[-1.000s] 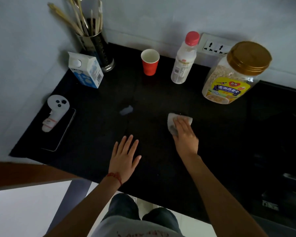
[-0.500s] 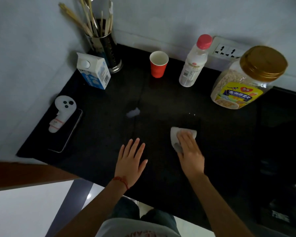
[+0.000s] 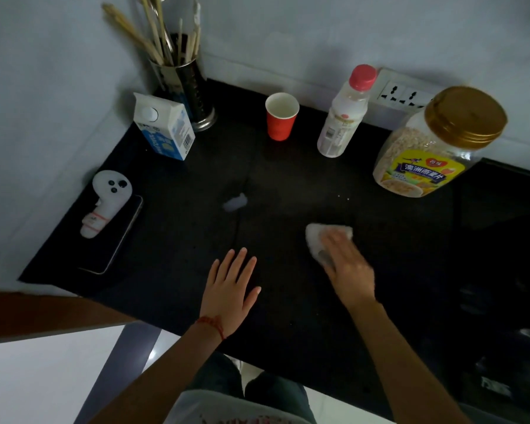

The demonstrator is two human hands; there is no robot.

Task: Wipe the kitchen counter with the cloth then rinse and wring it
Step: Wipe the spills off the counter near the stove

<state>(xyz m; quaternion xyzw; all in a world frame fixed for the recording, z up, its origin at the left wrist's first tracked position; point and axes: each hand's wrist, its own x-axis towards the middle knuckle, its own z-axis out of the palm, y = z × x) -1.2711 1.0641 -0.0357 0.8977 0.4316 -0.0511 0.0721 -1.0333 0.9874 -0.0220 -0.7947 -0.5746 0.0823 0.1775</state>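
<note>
A small white cloth (image 3: 314, 237) lies on the black kitchen counter (image 3: 172, 240), right of centre. My right hand (image 3: 348, 269) presses flat on top of it, blurred by motion, covering its near half. My left hand (image 3: 231, 286) rests palm down on the counter to the left, fingers spread, holding nothing. A small pale wet patch (image 3: 235, 203) sits on the counter beyond my left hand, with a few tiny white specks (image 3: 343, 197) further right.
Along the back stand a utensil holder (image 3: 185, 93), milk carton (image 3: 166, 130), red paper cup (image 3: 280, 116), red-capped bottle (image 3: 343, 117) and a gold-lidded oat jar (image 3: 435, 145). A white controller (image 3: 104, 200) lies on a phone (image 3: 117, 249) at left. A dark stove area (image 3: 502, 270) is at right.
My right hand has drawn the cloth a little toward me and is now blurred in motion. The camera has tilted, shifting everything lower in view. My left hand stays planted.
</note>
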